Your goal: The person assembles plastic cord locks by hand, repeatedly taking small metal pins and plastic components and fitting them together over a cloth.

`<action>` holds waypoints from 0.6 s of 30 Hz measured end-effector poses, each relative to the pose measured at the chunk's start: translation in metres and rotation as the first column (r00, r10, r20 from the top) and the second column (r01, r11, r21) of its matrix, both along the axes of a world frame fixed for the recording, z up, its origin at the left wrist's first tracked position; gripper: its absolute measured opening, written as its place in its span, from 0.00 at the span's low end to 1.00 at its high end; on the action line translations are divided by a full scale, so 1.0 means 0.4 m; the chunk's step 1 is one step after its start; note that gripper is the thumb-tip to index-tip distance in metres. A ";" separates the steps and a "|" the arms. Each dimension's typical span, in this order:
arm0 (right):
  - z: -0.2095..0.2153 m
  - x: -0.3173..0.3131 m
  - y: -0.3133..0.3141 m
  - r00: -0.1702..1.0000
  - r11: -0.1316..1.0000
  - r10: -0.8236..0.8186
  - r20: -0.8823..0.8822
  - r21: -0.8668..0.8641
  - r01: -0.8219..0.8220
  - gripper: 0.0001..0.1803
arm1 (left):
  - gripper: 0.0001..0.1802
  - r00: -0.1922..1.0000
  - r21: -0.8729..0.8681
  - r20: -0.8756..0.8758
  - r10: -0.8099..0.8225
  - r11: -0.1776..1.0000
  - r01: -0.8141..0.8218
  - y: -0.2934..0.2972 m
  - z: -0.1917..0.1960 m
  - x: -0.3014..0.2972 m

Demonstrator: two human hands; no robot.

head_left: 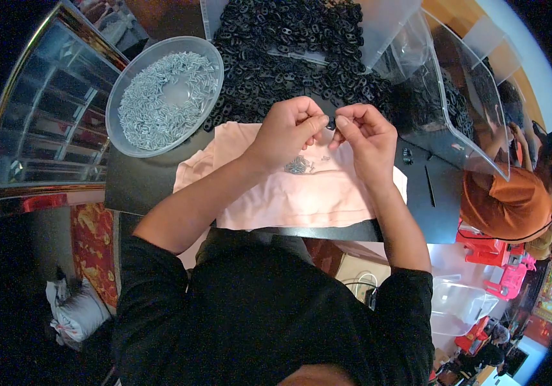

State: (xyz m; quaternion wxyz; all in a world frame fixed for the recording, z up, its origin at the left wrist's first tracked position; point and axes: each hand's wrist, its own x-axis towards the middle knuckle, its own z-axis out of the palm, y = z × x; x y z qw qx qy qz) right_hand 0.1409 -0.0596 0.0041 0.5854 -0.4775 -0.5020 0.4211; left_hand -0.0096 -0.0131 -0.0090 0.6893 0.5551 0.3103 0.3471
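Note:
My left hand [289, 128] and my right hand [366, 132] meet fingertip to fingertip above a pale pink cloth [289, 193]. Between the fingertips of both hands sits a small black plastic part [331, 123]. A small heap of silvery metal pins [298, 166] lies on the cloth just below my left hand. A large pile of black plastic parts [289, 45] covers the dark table [140, 186] beyond my hands. To the left stands a round clear bowl [163, 96] full of the same silvery pins.
A clear plastic bin [456, 96] stands tilted at the right with more black parts. A mirrored cabinet [50, 122] is at the left. Another person in an orange shirt [507, 199] sits at the right. A thin black tool [429, 185] lies on the table.

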 end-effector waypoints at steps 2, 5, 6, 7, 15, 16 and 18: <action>0.015 -0.011 -0.005 0.999 0.992 -0.023 -0.025 -0.127 0.020 0.03 | 0.06 0.999 -0.015 0.043 0.021 1.000 -0.020 -0.001 -0.005 0.002; 0.009 -0.001 -0.008 0.997 0.981 0.076 -0.006 -0.181 -0.076 0.03 | 0.06 0.997 -0.012 0.073 -0.003 1.000 0.004 -0.004 -0.016 0.004; 0.004 0.008 -0.006 0.993 0.976 0.116 0.008 -0.186 -0.112 0.03 | 0.06 0.996 -0.009 0.083 -0.014 1.000 0.014 -0.003 -0.024 0.003; 0.001 0.017 -0.004 0.994 0.978 0.113 0.004 -0.178 -0.111 0.03 | 0.06 0.997 -0.002 0.077 -0.016 1.000 0.016 0.001 -0.019 0.002; -0.011 0.076 0.031 0.967 0.980 -0.031 -0.253 -0.196 -0.020 0.02 | 0.05 0.891 0.594 -0.325 0.316 0.802 -0.067 0.171 0.010 -0.065; -0.018 0.086 0.036 0.973 0.979 -0.043 -0.229 -0.202 -0.004 0.02 | 0.04 0.815 0.712 -0.373 0.443 0.700 -0.056 0.203 0.022 -0.064; -0.023 0.087 0.040 0.977 0.979 -0.049 -0.208 -0.203 0.006 0.03 | 0.06 0.659 0.860 -0.395 0.639 0.510 0.021 0.270 0.030 -0.065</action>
